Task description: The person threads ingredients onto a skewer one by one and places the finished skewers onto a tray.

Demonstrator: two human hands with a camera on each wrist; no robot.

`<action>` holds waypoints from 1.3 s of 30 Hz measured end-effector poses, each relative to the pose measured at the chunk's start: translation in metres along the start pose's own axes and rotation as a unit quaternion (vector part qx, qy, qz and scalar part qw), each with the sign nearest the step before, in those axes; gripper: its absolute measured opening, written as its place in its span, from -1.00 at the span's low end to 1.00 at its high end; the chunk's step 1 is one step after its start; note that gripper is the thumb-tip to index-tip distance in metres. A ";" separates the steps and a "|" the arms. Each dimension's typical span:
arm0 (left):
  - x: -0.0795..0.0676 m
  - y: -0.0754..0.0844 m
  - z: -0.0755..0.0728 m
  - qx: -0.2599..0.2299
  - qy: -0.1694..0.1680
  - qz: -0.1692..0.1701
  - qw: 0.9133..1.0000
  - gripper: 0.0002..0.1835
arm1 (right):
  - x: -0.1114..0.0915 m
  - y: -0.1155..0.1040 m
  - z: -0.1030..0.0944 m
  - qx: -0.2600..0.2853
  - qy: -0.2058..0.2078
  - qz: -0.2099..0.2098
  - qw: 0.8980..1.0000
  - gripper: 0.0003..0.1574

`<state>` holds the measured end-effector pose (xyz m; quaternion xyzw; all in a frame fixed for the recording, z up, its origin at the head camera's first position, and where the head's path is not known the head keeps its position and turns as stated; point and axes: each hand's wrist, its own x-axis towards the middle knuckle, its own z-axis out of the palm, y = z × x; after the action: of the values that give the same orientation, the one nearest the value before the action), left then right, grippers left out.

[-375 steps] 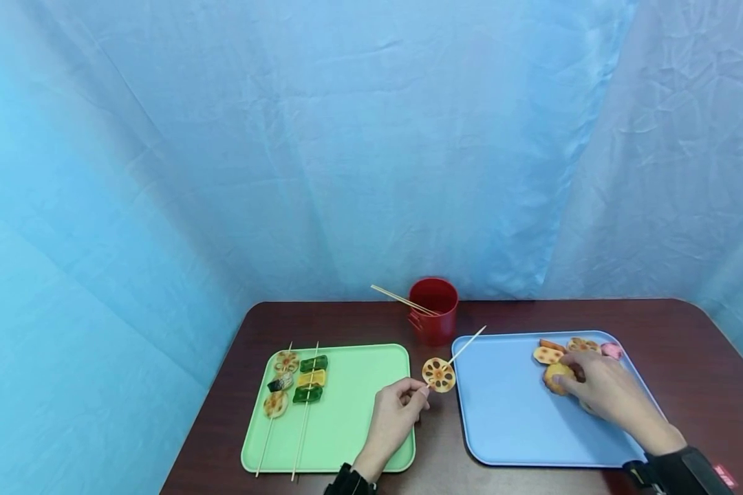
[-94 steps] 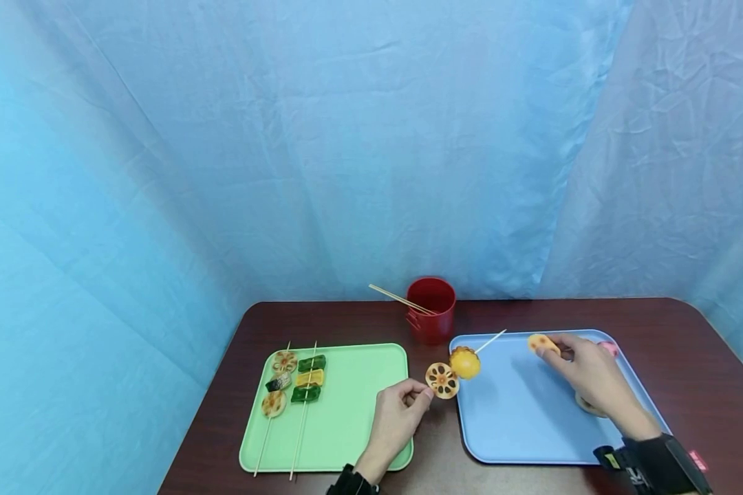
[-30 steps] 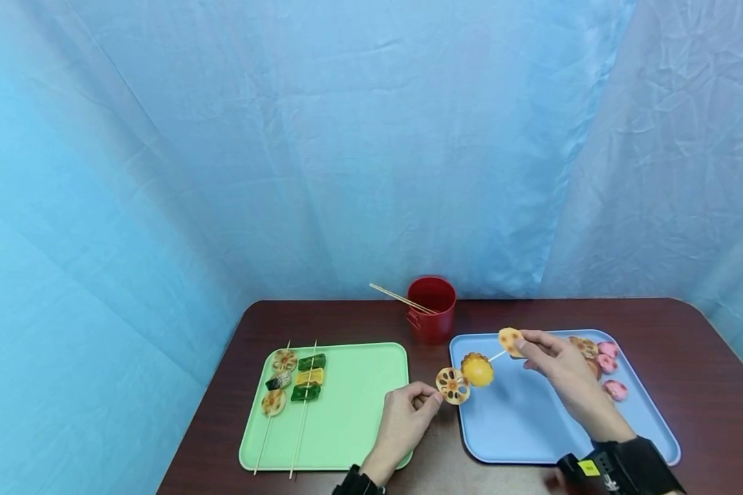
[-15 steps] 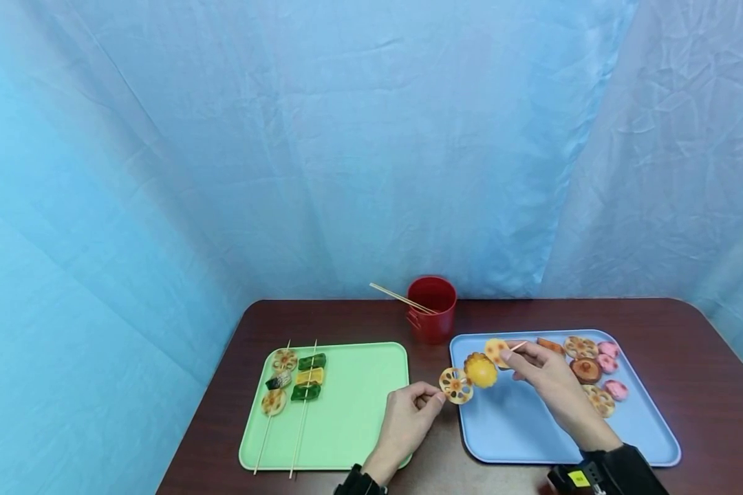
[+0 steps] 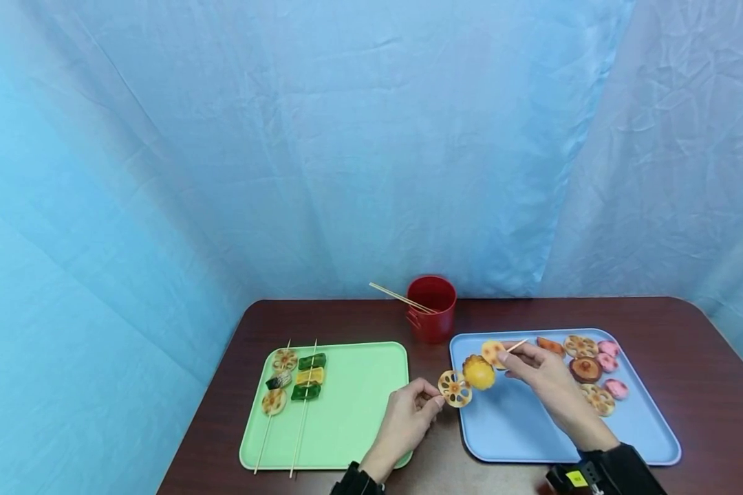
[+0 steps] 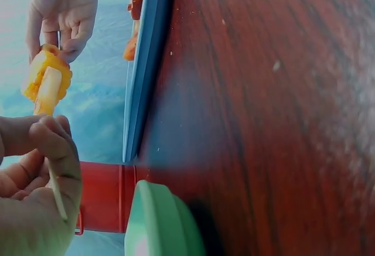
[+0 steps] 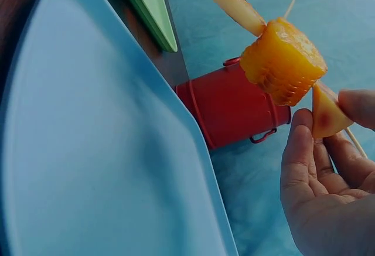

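Note:
My left hand [image 5: 405,416] pinches the lower end of a wooden skewer [image 6: 57,191], held in the air between the two trays. Threaded on it are a holed lotus root slice [image 5: 455,389] beside my left fingers and a yellow corn piece [image 5: 479,372] after it. A tan slice with brown spots [image 5: 492,353] sits further up, close to the corn. My right hand [image 5: 547,385] pinches this tan slice between thumb and fingers; in the right wrist view the slice [image 7: 328,112] looks wedge-shaped. The skewer's bare tip shows past it, over my right fingers.
A blue tray [image 5: 508,440] lies under my right hand, with lotus slices, a mushroom [image 5: 585,370], pink pieces [image 5: 616,389] and an orange-brown piece [image 5: 551,346]. The green tray [image 5: 359,440] bears two loaded skewers [image 5: 309,377]. Behind stands a red bucket [image 5: 432,326] holding thin sticks.
The corn left the blue tray and went onto the skewer. My right hand then lifted the tan slice, brought it to the tip and slid it down toward the corn; the tip now pokes through.

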<state>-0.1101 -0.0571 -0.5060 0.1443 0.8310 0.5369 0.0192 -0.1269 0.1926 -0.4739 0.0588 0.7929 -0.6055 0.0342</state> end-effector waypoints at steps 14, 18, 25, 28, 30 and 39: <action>-0.001 -0.002 -0.004 0.026 0.008 -0.005 1.000 -0.95 | -0.001 -0.002 0.010 0.006 -0.002 0.001 1.000 -0.17; -0.001 -0.002 -0.004 0.023 0.006 -0.009 1.000 -0.94 | 0.000 -0.003 0.009 0.001 -0.003 0.001 1.000 -0.18; -0.002 -0.004 -0.005 -0.008 0.023 0.003 1.000 -0.92 | 0.001 -0.005 -0.003 -0.038 -0.028 -0.016 0.999 -0.23; -0.001 -0.004 -0.005 -0.016 0.032 0.003 0.999 -0.92 | 0.005 -0.004 -0.015 -0.060 -0.027 -0.025 0.998 -0.18; -0.001 -0.004 -0.006 -0.017 0.036 0.002 0.999 -0.92 | 0.010 0.000 -0.026 -0.086 -0.014 -0.038 0.995 -0.19; -0.002 -0.003 -0.008 -0.019 0.044 0.003 0.999 -0.94 | 0.029 0.015 -0.072 -0.254 0.047 -0.111 0.960 -0.41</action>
<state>-0.1106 -0.0662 -0.5052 0.1222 0.8202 0.5586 -0.0159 -0.1526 0.2676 -0.4727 -0.0123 0.9230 -0.3805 -0.0565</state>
